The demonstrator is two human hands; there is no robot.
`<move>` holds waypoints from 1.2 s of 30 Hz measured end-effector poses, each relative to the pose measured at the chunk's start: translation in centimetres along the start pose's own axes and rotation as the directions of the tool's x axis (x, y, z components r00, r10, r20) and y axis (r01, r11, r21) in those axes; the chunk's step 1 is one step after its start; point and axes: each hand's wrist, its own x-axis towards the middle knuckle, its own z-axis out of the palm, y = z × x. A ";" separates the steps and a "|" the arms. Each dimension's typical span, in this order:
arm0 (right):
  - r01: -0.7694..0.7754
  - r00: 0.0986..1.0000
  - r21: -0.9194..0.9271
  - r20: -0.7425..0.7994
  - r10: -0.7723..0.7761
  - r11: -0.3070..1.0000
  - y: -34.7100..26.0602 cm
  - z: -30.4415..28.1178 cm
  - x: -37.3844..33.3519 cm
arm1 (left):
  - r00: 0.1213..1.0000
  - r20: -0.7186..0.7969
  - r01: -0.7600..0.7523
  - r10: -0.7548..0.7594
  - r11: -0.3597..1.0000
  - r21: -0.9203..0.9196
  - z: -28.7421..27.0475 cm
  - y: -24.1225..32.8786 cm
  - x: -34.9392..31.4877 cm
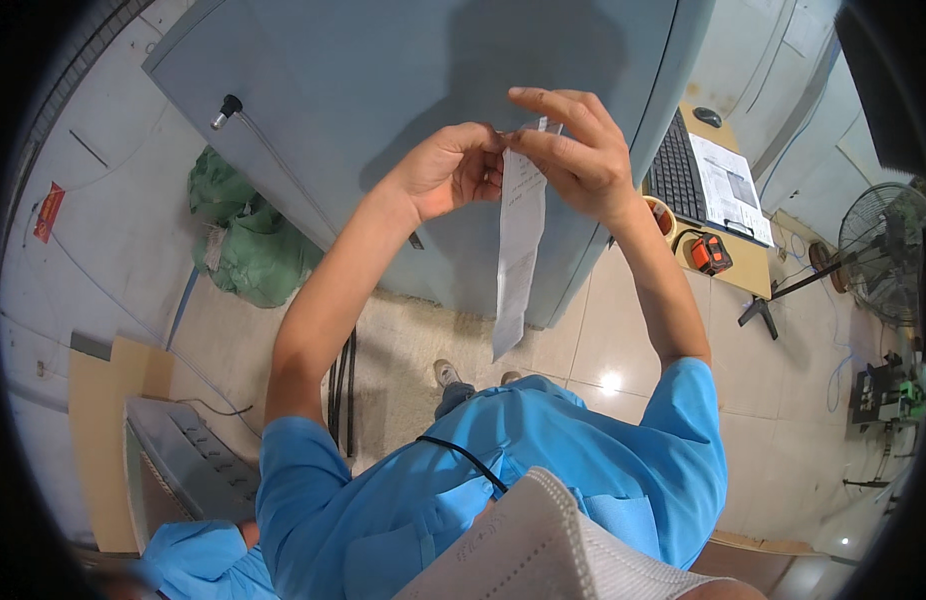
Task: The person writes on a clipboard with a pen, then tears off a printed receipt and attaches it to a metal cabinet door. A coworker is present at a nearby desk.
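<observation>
A long, narrow white strip of paper (523, 225) with small printing hangs down in front of a grey-blue metal cabinet (313, 60). Thumb and fingers of my left hand (448, 172) pinch its left edge near the top. My right hand (581, 150) grips the strip's upper end from the other side, thumb and fingers close together and the index finger stretched out above. The two hands nearly meet at the top of the paper. Its lower end dangles free, tapering to a slanted tip. Part of the upper end is hidden behind my right fingers.
Right of the cabinet, a desk holds a keyboard (675, 168), clipboard (728, 190), mouse (708, 117) and orange-black tape measure (710, 254). Farther right stands a fan (878, 240). Green sacks (258, 245) lie left; a cable with a black plug (226, 110) crosses the cabinet. Another person's blue sleeve (198, 555) shows lower left.
</observation>
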 end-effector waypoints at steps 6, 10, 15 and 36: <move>-0.236 0.960 0.036 0.163 0.228 0.971 2.6 1.6 5.9 | 0.891 -0.039 -0.414 0.452 0.845 0.338 -0.8 4.3 1.0; -0.277 0.940 -0.022 0.202 0.276 0.961 4.8 3.1 10.8 | 0.634 -0.031 -0.698 0.772 0.589 0.407 -1.8 7.8 2.5; -0.303 0.945 0.028 0.134 0.297 0.952 5.8 -0.1 13.0 | 0.611 0.090 -0.791 0.787 0.611 0.034 1.7 8.5 4.5; 0.182 0.980 -0.527 0.169 -0.107 0.830 11.4 1.8 12.5 | 0.158 -0.151 -0.808 0.976 0.215 0.549 -0.2 6.4 15.9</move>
